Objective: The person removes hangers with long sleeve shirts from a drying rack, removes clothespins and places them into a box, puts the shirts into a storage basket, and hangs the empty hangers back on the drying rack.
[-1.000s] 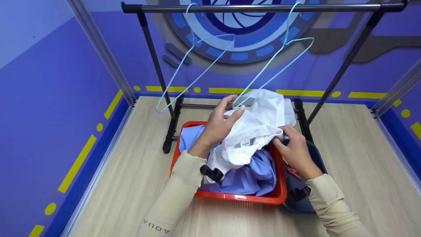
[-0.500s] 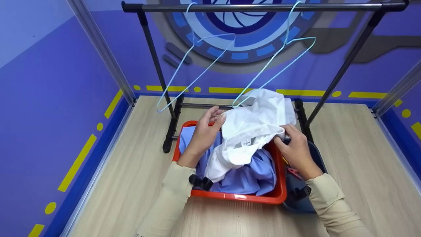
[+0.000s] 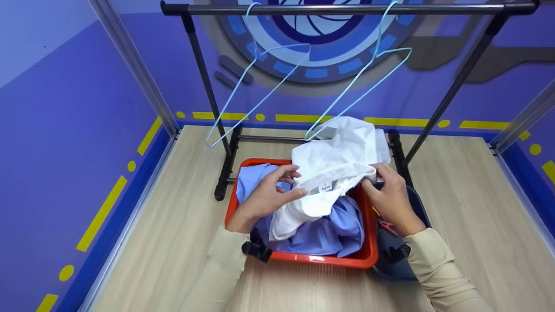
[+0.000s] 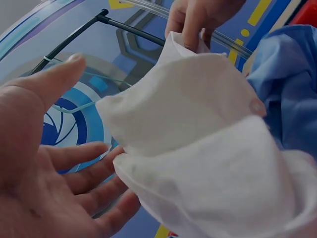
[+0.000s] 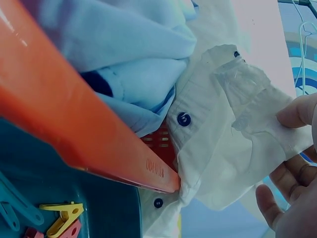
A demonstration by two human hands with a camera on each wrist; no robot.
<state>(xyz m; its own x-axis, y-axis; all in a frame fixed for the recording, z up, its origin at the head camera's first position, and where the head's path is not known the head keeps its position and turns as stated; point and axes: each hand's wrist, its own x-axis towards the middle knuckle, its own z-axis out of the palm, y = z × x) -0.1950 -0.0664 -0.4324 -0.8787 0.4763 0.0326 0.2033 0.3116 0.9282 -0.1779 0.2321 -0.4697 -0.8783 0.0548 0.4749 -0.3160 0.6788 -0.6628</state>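
A white shirt (image 3: pixel 338 149) lies bunched over the red basket (image 3: pixel 310 258) and spills past its back rim. Its collar (image 3: pixel 318 204), with a small neck label, faces up. Beside the collar's left side is my left hand (image 3: pixel 271 195), fingers spread and thumb apart; the left wrist view shows nothing gripped in it. At the collar's right end my right hand (image 3: pixel 391 193) pinches the white cloth between thumb and fingers. Dark buttons (image 5: pixel 184 119) show on the shirt front in the right wrist view. Underneath, a blue garment (image 3: pixel 321 238) fills much of the basket.
Two light-blue wire hangers, a left one (image 3: pixel 256 58) and a right one (image 3: pixel 373 58), hang from the rack's bar (image 3: pixel 321 9). The right hanger's lower corner reaches the white shirt. A dark bin (image 3: pixel 392 268) with clothespins (image 5: pixel 64 216) stands right of the basket.
My left hand has drawn back from near the right hanger's lower corner, down toward me to the collar's left side. My right hand keeps its pinch in nearly the same place.
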